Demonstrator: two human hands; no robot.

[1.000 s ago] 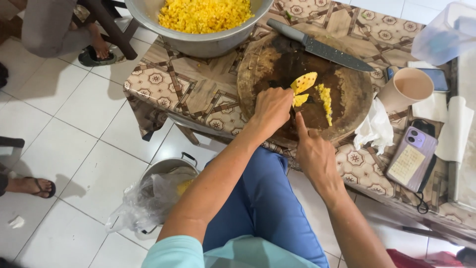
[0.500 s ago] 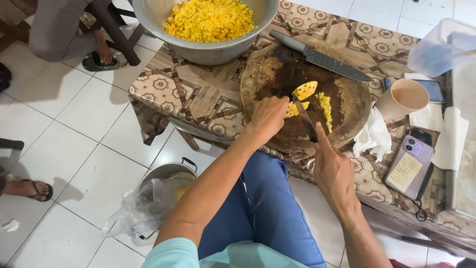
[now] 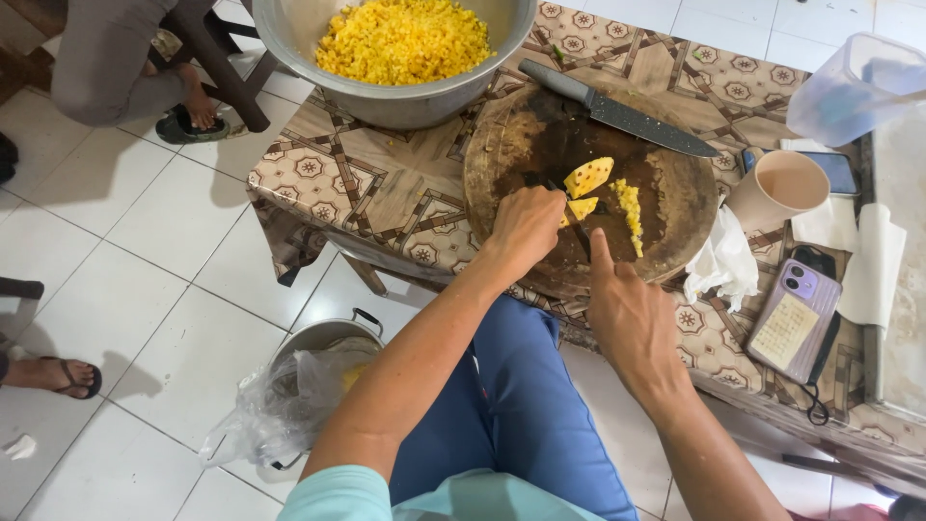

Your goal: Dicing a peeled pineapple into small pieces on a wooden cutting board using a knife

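Observation:
On a round dark wooden cutting board (image 3: 680, 188) lie two yellow fruit wedges (image 3: 588, 177) and a strip of diced yellow fruit (image 3: 629, 205). My left hand (image 3: 524, 229) rests on the board with its fingertips pinching the lower wedge (image 3: 582, 208). My right hand (image 3: 629, 314) is at the board's near edge. It grips a small dark knife (image 3: 577, 234), the index finger stretched along the blade, which lies against that wedge. I sit with blue-clad legs under the table.
A large metal bowl (image 3: 386, 104) of diced yellow fruit stands at the table's far left. A big knife (image 3: 622, 114) lies across the board's far edge. To the right are a paper cup (image 3: 776, 188), tissue (image 3: 723, 262), phone (image 3: 794, 316) and plastic container (image 3: 854, 87). A bag-lined pot (image 3: 309, 386) sits on the floor. Another person's legs (image 3: 106, 72) are top left.
My right hand has moved up from the table edge onto the board, bringing the small knife to the wedge. My left hand stays on the fruit.

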